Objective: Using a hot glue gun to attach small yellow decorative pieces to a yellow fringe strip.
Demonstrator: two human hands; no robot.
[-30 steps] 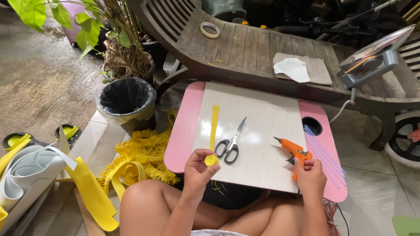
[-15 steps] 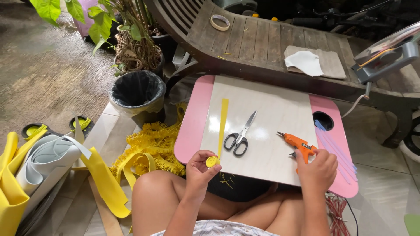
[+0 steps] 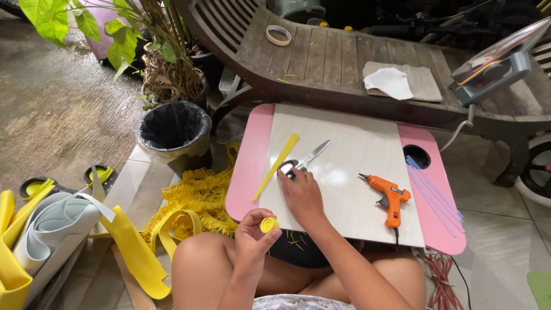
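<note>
My left hand (image 3: 252, 235) pinches a small rolled yellow foam coil (image 3: 268, 224) just in front of the lap table's near edge. My right hand (image 3: 301, 195) lies on the white top of the pink-edged lap table (image 3: 248, 172), its fingers over the handles of the scissors (image 3: 310, 156), whose blades point up and to the right. A long yellow foam strip (image 3: 279, 163) lies just left of the scissors. The orange glue gun (image 3: 389, 195) lies by itself on the table to the right of my hand.
Pale purple sticks (image 3: 433, 189) and a cup hole sit at the table's right end. A black bin (image 3: 174, 129), a potted plant, yellow fringe (image 3: 195, 198) and rolled foam sheets (image 3: 54, 229) are to the left. A wooden lounger (image 3: 338, 54) with a tape roll stands behind.
My right hand let go of the glue gun, which now lies on the table, and moved left onto the scissors. My left hand drew the yellow coil back off the table.
</note>
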